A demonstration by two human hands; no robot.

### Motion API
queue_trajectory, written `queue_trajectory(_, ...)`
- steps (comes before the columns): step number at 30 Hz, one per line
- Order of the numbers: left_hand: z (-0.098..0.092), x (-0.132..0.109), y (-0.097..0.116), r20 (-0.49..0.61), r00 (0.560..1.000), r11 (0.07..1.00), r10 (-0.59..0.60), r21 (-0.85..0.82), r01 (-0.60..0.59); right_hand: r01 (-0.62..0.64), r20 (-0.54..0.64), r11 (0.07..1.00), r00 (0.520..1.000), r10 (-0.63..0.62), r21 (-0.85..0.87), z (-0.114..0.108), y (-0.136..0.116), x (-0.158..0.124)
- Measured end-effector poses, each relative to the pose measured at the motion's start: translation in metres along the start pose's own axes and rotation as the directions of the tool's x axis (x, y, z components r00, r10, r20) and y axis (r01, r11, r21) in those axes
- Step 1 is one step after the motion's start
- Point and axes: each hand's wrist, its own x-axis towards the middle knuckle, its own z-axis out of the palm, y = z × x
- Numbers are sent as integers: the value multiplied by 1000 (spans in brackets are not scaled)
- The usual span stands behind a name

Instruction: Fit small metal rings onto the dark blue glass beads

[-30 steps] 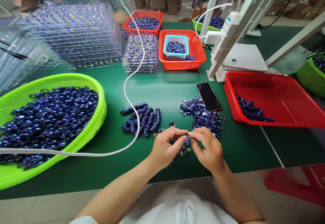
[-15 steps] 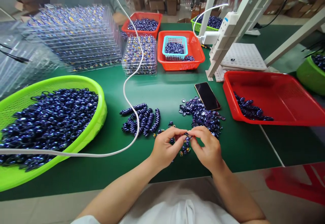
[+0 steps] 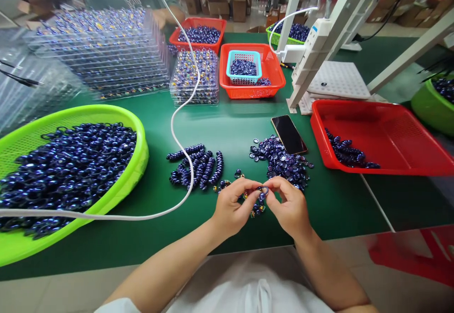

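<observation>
While their position had barely changed over the last second, the left hand (image 3: 231,205) and right hand (image 3: 291,208) pinched a small dark-blue piece (image 3: 263,192) between them above the bench (image 3: 234,121), so work on it seemed unfinished.

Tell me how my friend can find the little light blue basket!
Find the big green table, then the orange-red basket just right of a short stack of clear trays. Inside sits a smaller basket with little holes, holding shiny dark blue pieces. It's the only light blue one; the other baskets are red or green.
</observation>
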Motion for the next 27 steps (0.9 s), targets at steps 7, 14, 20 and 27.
queue_trajectory(7,5,-1,-7,-3,999,999,-34,-21,33,-139,94,988,987,132,69,-4,7,3)
queue_trajectory(14,3,4,-15,-13,951,933,-310,-198,301,-22,34,968,999,32,-250,-47,9,10)
queue_trajectory(20,1,6,-21,-1,926,884,-376,-301,359,196,247,719,968,-35,-667,-45,28,7)
queue_trajectory(27,1,9,-17,27,908,834,-418,-384,396,241,224,611,969,-106,-754,-34,34,7)
